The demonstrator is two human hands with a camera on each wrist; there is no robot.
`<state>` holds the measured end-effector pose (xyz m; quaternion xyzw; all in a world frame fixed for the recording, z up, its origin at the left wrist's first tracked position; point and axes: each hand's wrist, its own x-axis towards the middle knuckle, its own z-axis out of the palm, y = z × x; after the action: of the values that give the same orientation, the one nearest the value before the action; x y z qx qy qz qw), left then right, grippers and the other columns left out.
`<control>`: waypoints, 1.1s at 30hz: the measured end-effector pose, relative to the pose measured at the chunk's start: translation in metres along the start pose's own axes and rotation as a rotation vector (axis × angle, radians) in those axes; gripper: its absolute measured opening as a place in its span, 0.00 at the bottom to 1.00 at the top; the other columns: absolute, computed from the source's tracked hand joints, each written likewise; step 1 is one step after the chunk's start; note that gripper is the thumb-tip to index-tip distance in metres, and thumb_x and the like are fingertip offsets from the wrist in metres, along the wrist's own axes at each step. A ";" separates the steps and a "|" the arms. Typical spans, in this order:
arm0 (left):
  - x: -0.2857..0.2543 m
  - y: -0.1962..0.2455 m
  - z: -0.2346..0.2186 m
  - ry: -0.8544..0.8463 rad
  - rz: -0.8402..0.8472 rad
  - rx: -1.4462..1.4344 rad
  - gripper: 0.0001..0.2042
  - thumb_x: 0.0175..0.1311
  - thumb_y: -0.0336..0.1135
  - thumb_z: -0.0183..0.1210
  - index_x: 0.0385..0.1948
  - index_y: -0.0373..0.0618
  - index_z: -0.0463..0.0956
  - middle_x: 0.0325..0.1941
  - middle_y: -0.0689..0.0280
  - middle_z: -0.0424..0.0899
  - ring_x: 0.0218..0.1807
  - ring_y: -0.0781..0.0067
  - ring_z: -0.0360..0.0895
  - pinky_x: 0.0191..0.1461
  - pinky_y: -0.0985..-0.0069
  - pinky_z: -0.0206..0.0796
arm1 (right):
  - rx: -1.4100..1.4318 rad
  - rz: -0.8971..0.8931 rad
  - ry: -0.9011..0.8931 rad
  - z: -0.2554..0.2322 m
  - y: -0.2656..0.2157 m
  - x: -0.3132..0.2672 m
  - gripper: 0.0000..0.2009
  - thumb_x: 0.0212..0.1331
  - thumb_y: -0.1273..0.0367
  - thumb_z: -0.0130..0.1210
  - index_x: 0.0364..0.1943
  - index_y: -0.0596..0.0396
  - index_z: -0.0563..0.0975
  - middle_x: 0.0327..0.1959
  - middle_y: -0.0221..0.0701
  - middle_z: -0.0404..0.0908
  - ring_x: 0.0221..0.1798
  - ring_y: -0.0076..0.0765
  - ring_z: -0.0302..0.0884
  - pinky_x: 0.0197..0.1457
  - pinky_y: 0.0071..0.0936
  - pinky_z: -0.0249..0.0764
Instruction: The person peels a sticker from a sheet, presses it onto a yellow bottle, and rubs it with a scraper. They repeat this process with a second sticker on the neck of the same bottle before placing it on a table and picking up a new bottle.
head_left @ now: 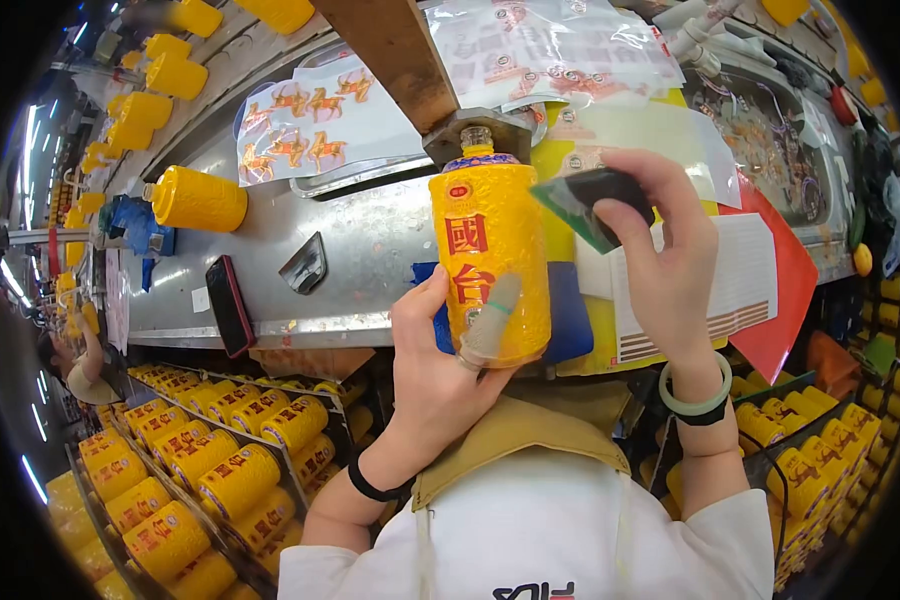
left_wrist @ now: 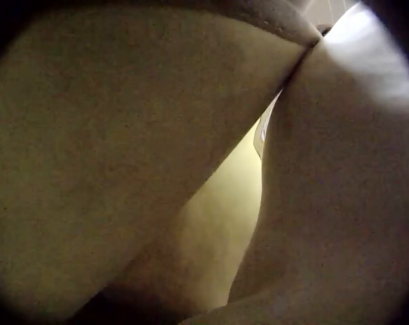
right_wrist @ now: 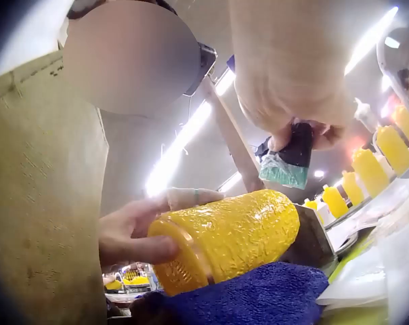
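Left hand point(head_left: 435, 365) grips bottle point(head_left: 490, 240), fingers curled round base; right hand point(head_left: 670, 250), fingers pinching black tool point(head_left: 598, 203), at bottle's two o'clock.

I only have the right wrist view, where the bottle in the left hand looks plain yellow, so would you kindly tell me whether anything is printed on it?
Observer: Yes, the head view shows large red characters down the side of the bottle.
Operator: Thank you. Its neck is hidden from me; where is it?
Observer: It lies at the metal block, on the end away from the person.
Operator: And is anything lying on the bench to the left of the bottle?
Observer: Among other things, a phone with a red edge lies there.
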<state>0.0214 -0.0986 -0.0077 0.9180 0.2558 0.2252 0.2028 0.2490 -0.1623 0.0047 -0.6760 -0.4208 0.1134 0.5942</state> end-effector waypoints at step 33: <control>-0.017 -0.020 0.013 0.138 -0.210 -0.447 0.51 0.49 0.31 0.82 0.75 0.32 0.59 0.70 0.50 0.78 0.68 0.58 0.78 0.70 0.64 0.70 | -0.440 -0.712 -0.377 0.023 -0.023 0.027 0.16 0.53 0.70 0.68 0.48 0.43 0.86 0.43 0.22 0.88 0.39 0.31 0.77 0.46 0.33 0.67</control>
<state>0.0073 -0.0958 -0.0338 0.8012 0.3066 0.3160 0.4052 0.2410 -0.1286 0.0284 -0.5671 -0.7417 -0.0687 0.3514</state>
